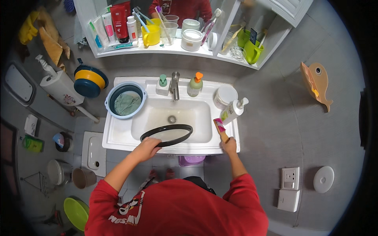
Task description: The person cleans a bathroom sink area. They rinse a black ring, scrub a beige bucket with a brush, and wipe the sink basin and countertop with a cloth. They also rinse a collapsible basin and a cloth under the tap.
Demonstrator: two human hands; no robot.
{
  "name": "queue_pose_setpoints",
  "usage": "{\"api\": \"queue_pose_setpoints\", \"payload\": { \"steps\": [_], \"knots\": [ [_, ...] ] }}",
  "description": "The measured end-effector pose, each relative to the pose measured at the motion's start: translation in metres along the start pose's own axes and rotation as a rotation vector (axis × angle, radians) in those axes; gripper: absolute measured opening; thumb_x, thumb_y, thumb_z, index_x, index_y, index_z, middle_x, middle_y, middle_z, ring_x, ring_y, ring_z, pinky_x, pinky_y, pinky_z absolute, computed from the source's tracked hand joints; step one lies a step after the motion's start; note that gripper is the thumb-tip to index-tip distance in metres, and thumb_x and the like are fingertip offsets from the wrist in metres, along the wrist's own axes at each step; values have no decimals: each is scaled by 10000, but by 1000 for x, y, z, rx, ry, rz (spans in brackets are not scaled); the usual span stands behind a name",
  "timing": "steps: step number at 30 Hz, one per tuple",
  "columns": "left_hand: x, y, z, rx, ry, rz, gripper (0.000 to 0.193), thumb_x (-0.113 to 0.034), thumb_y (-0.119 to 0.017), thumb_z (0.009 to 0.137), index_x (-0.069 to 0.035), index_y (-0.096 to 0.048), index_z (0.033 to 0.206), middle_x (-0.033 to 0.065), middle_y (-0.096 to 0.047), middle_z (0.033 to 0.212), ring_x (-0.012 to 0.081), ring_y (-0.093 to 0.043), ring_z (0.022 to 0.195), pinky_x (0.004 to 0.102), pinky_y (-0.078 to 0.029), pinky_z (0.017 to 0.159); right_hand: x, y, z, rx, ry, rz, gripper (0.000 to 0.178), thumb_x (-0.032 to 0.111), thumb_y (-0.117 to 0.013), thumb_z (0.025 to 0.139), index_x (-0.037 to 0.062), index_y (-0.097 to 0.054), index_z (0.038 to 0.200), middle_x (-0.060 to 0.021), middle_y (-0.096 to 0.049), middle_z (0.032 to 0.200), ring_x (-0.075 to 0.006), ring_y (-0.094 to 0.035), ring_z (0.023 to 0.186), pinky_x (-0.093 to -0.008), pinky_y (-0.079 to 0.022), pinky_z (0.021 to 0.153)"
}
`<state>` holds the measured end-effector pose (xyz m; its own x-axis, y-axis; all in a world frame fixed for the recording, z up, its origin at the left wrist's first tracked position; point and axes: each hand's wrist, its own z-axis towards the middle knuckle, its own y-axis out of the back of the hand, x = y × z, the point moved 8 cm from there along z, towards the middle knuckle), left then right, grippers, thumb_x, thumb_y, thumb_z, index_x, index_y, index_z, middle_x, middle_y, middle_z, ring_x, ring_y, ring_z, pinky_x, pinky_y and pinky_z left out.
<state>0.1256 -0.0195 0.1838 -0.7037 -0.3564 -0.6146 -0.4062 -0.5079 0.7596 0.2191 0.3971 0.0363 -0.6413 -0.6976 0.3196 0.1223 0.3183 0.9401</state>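
A white sink [118, 135] fills the middle of the view, its basin [173, 118] bare around the drain [172, 118], with a steel tap [175, 84] at the back. Above it runs a white shelf [165, 50] crowded with tubes, toothbrushes, a yellow mug [151, 36] and a green mug [252, 49].

A person in a red top [177, 208] stands at the sink's front edge. Over the near half of the basin hangs a black hoop [166, 135], tilted, its near rim gripped by the left hand [146, 148], fingers curled round it. The hoop's far rim sits above the basin, short of the drain.

On the sink's left ledge stands a blue bowl [112, 106] with a green cloth [127, 103] inside. On the right ledge, a white tub [225, 95] sits at the back corner, and a white pump bottle [233, 111] leans just in front of it. Beside the tap are a small green-topped dispenser [162, 85] and an orange-topped one [195, 84].

The right hand [229, 145] rests at the sink's front right corner, closed around the wooden handle of a brush [221, 129] with a pink head, which points up toward the pump bottle and lies just beside it.

On the right wall hang a fish-shaped board [316, 84] and a socket [290, 178].
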Motion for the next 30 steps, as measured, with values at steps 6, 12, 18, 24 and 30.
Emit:
{"api": "queue_pose_setpoints", "payload": {
  "steps": [6, 12, 18, 24, 30],
  "knots": [
    [-38, 85, -71, -276, 159, 8, 230, -56, -629, 717, -20, -547, 930, 136, -579, 811, 304, -544, 755, 365, -415, 701, 96, 63, -54, -134, 471, 401, 482, 63, -707, 650, -12, -450, 1051, -152, -473, 966, -299, -513, 841, -364, -436, 745],
    [-32, 155, -204, -564, 477, 139, 220, -37, -635, 706, -7, -544, 904, 121, -539, 712, 294, -495, 649, 358, -410, 644, 262, 96, -111, 75, 747, 566, 475, 11, -712, 661, 6, -451, 1057, -103, -472, 951, -210, -525, 869, -296, -444, 750],
    [-19, 185, -374, -786, 773, 265, 250, -48, -638, 716, 10, -542, 940, 144, -566, 778, 313, -515, 688, 361, -428, 640, 424, 44, -199, 531, 968, 795, 391, 12, -638, 763, 22, -453, 1108, -69, -507, 1019, -149, -507, 959, -253, -400, 838],
    [-7, 178, -562, -1006, 1173, 205, 311, -59, -648, 728, 15, -541, 1011, 202, -587, 869, 354, -563, 773, 366, -455, 659, 567, -38, -284, 584, 949, 663, 147, 74, -481, 873, 7, -557, 980, -18, -513, 653, -68, -440, 542, -215, -360, 494],
    [8, 190, -671, -1109, 1356, 194, 284, -58, -624, 757, 36, -535, 1010, 211, -585, 841, 333, -587, 739, 331, -464, 643, 697, -112, -360, 351, 1355, 468, 157, -22, -466, 832, -11, -562, 955, -121, -571, 685, -202, -568, 603, -282, -454, 593]
  ]
}}
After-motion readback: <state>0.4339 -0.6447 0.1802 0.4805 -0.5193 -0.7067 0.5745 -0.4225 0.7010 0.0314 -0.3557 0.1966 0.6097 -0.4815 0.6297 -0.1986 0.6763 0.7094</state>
